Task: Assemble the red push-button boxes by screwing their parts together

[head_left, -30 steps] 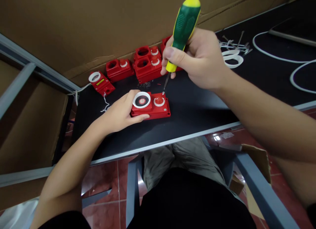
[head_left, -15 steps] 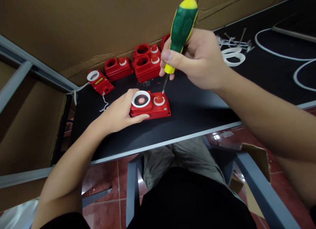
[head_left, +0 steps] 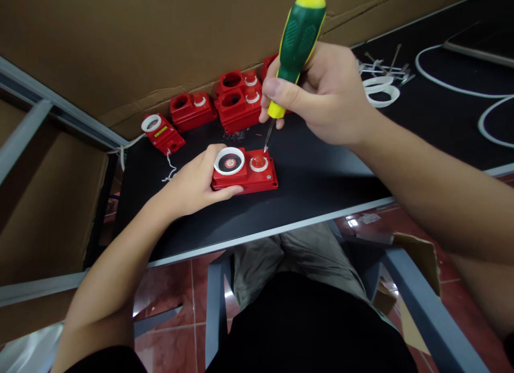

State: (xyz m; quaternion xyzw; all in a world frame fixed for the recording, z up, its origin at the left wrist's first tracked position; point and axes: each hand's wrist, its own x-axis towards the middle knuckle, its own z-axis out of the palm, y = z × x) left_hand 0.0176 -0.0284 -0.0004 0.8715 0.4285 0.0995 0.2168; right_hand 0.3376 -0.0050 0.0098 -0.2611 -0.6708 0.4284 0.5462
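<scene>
A red alarm box [head_left: 247, 184] with a white ring around a dark round face and a red dome lamp lies on the black tabletop. My left hand [head_left: 196, 183] is wrapped around its left end, thumb along the front side. In my right hand [head_left: 317, 97] is a screwdriver [head_left: 299, 38] with a green and yellow handle, held upright and slightly tilted. Its tip meets a small screw [head_left: 265, 148] at the far right corner of the box, behind the lamp. Whether the screw is fully seated I cannot tell.
Several red housings [head_left: 241, 102] stand along the cardboard wall [head_left: 160, 35]. A smaller red box [head_left: 163, 134] trails a white cord. Loose screws [head_left: 236, 135] lie near the housings. White rings [head_left: 381, 91] and a white cable [head_left: 425, 81] are on the right.
The screwdriver's handle has tipped slightly up and to the right, with its tip still at the corner screw. My left hand and the box have stayed in place.
</scene>
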